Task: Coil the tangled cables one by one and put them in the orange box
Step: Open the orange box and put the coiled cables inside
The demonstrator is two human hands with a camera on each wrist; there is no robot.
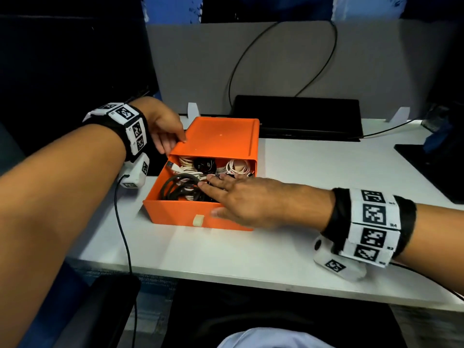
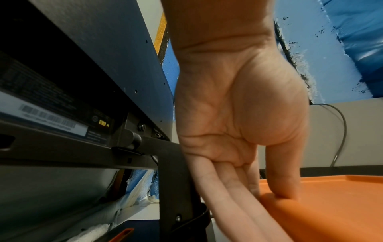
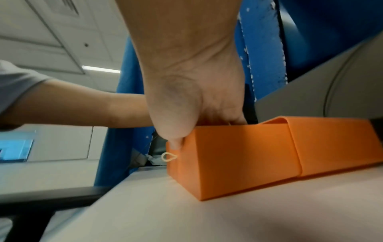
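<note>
The orange box [image 1: 221, 139] sits on the white desk [image 1: 313, 167], its drawer [image 1: 175, 212] pulled out toward me. Inside lie a black coiled cable [image 1: 180, 189], white coiled cables [image 1: 236, 167] and a small black bundle [image 1: 204, 165]. My left hand [image 1: 165, 131] rests on the sleeve's rear left corner; in the left wrist view its thumb [image 2: 283, 176] presses the top while straight fingers lie along the side. My right hand [image 1: 251, 197] lies flat over the cables. Its thumb [image 3: 174, 135] touches the drawer's front wall above the pale pull tab [image 3: 168, 157].
A black monitor base [image 1: 296, 114] stands right behind the box, with a black cable [image 1: 283, 59] looping up the grey partition. A black pad [image 1: 431, 167] lies at the right edge. A thin wrist-camera cord [image 1: 123, 222] hangs over the desk's front left edge.
</note>
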